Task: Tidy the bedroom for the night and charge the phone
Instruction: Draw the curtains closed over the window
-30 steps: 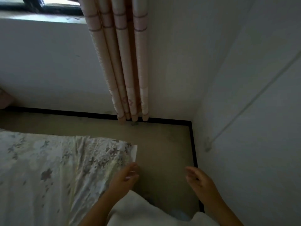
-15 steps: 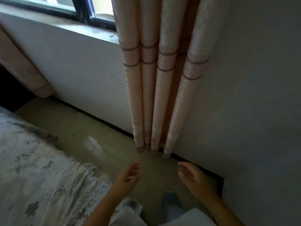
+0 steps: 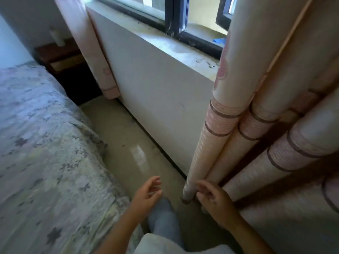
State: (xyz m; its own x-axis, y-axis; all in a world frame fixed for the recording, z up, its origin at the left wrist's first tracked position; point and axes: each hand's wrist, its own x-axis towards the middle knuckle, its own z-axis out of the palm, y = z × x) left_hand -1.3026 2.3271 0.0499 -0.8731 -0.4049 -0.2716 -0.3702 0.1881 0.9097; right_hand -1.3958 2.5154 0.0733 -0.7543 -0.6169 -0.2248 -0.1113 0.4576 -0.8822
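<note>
A gathered cream and pink curtain point(image 3: 236, 114) hangs in thick folds at the right, reaching almost to the floor. My right hand point(image 3: 214, 200) is at the bottom of its leftmost fold, fingers loosely bent and touching the fabric; a grip is not plainly visible. My left hand point(image 3: 146, 193) hovers over the floor, fingers relaxed and empty. The bed with a floral cover point(image 3: 40, 153) fills the left side. No phone is in view.
A second curtain point(image 3: 91, 52) hangs at the far left of the window point(image 3: 176, 13). A dusty sill point(image 3: 183, 52) tops a white wall. A dark nightstand point(image 3: 64, 65) stands beyond the bed. A narrow strip of floor point(image 3: 132, 143) runs between bed and wall.
The view has swung left and up, bringing the window, sill and nightstand into sight. My right hand has moved to the lower end of the curtain; my left hand stays empty.
</note>
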